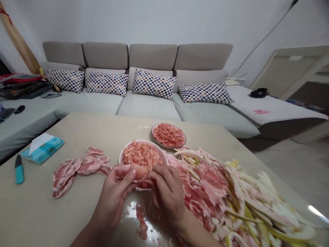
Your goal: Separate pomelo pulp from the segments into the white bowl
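Observation:
Between my two hands is a pink pomelo segment, held over the near rim of a white bowl. My left hand is closed round the segment's left end, thumb on top. The curled fingers of my right hand pinch its right end; the fingertips are partly hidden. Loose pomelo pulp fills the bowl. Left of my hands lie several unpeeled pomelo segments. To the right spreads a big heap of pink membranes and yellow-green rind strips.
Behind the bowl stands a dark-rimmed plate heaped with pulp. A teal-handled knife and a blue tissue pack lie at the table's left. Wet scraps dot the near table. A grey sofa borders the far side.

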The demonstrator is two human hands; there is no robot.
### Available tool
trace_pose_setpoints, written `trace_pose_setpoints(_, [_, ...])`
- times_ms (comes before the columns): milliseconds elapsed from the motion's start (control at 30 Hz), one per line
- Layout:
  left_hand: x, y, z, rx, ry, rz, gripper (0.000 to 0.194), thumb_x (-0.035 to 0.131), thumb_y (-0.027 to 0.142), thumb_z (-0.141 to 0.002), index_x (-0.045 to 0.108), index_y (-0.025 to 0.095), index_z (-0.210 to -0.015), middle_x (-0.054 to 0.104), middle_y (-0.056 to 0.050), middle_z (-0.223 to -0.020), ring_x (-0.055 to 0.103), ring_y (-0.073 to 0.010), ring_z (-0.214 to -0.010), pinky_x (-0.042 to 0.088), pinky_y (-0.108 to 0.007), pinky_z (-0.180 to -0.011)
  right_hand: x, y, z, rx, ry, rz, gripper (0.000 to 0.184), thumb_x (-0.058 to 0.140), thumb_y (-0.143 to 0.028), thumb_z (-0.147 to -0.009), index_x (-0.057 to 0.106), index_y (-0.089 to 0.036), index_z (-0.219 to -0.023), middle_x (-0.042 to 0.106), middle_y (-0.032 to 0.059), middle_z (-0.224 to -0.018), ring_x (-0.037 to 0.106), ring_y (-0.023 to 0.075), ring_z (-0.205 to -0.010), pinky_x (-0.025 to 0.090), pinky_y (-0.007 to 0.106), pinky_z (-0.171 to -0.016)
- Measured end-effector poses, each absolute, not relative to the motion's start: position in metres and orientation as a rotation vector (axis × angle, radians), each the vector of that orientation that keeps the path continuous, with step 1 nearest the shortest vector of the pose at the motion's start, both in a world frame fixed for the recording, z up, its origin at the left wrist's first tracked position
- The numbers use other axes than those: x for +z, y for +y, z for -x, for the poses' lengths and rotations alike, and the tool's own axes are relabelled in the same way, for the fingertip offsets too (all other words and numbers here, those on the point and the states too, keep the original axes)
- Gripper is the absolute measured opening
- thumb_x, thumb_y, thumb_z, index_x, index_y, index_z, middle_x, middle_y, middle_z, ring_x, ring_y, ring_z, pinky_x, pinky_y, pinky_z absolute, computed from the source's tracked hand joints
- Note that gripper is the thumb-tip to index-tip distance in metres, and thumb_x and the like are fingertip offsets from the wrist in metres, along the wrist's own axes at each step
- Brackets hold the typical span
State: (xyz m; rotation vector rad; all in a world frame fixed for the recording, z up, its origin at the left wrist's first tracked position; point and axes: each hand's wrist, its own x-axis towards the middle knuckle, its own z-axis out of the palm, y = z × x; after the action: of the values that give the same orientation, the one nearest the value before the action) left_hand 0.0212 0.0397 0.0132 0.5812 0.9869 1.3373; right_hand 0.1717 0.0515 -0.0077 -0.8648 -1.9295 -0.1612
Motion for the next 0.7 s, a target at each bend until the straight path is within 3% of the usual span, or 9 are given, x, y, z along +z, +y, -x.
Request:
trace_pose_setpoints(333, [0.009,0.043,-0.02,1.313,0.768,-0.232,0.007,0.069,0.007,-0.08,0.065,0.013,-0.081,0.071,-0.004,-0.085,0.07,-0.0127,-0.078,0.061,-0.028,-0.078,-0.004,0.057,-0.176,0.04,-1.847,0.939,0.021,0.043,0.001,-0.088,0.051,-0.018,-0.086,0.054,0.005,-0.086,0.048,0.0192,-0.082,0.039,0.034,-0.074])
trace_pose_setpoints(533, [0.011,0.046,-0.018,1.271,0.783,-0.026,0.009,0.058,0.004,-0.086,0.063,0.01,-0.088,0.072,-0.01,-0.093,0.073,-0.0187,-0.081,0.064,-0.03,-0.073,-0.002,0.059,-0.179,0.154,-1.796,0.983,0.019,0.044,-0.002,-0.09,0.05,-0.02,-0.084,0.054,0.0032,-0.084,0.049,0.0183,-0.081,0.039,0.032,-0.074])
trace_pose_setpoints(700, [0.011,0.05,-0.015,1.269,0.762,0.049,0.01,0.055,0.004,-0.088,0.063,0.008,-0.093,0.072,-0.013,-0.094,0.073,-0.0191,-0.079,0.064,-0.03,-0.07,0.001,0.061,-0.183,0.297,-1.769,1.021,0.016,0.045,-0.008,-0.092,0.049,-0.021,-0.082,0.056,0.0025,-0.083,0.051,0.018,-0.081,0.04,0.031,-0.074])
